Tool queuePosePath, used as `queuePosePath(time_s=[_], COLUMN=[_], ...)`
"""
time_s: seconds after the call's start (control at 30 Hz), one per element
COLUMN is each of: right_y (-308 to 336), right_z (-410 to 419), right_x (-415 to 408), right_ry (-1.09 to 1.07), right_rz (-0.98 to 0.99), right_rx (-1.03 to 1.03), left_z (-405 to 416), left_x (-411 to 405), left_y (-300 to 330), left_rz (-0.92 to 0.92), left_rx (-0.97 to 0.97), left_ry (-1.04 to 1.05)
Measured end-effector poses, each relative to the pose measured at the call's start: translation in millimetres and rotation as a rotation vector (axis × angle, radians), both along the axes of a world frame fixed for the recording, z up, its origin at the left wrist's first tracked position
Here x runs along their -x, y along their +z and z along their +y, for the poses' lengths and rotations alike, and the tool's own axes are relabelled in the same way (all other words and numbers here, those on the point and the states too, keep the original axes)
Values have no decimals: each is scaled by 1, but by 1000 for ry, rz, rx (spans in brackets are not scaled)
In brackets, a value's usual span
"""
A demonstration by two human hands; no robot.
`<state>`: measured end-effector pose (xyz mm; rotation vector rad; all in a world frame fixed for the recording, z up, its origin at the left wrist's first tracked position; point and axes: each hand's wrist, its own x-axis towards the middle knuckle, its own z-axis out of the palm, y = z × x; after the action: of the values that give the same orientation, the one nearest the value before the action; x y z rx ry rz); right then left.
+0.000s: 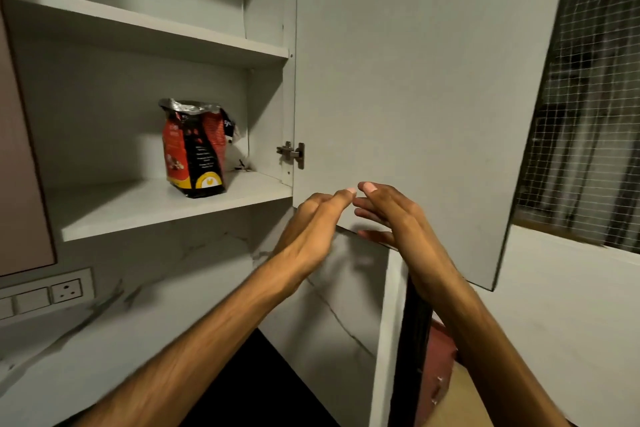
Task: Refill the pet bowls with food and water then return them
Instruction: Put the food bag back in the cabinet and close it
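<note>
Up in the open white wall cabinet, a red-and-black foil pet food bag [195, 149] stands upright near the lower shelf's [114, 215] right back corner. Both hands, left hand [313, 227] and right hand [391, 218], hang open and empty below the white cabinet door's [415, 80] bottom edge.

White wall cupboard [145, 28], door [398, 80] swung open; socket panel [65, 290] below.
</note>
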<state>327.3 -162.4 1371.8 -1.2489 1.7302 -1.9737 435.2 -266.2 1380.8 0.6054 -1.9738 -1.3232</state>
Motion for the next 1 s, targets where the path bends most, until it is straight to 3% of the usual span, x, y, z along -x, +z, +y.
queuePosePath(time_s=[0.33, 0.6, 0.8, 1.0], right_y=[13, 14, 9, 5], right_z=[88, 136, 142, 128], right_x=[44, 79, 106, 122], right_ry=[-31, -303, -531, -400], right_rz=[246, 445, 477, 356], right_rx=[140, 367, 467, 307], left_z=[72, 123, 138, 141], left_x=[65, 99, 120, 134], left_y=[-13, -23, -30, -43], left_rz=[75, 177, 186, 135], left_rx=[138, 246, 272, 372], left_ry=[3, 12, 71, 115])
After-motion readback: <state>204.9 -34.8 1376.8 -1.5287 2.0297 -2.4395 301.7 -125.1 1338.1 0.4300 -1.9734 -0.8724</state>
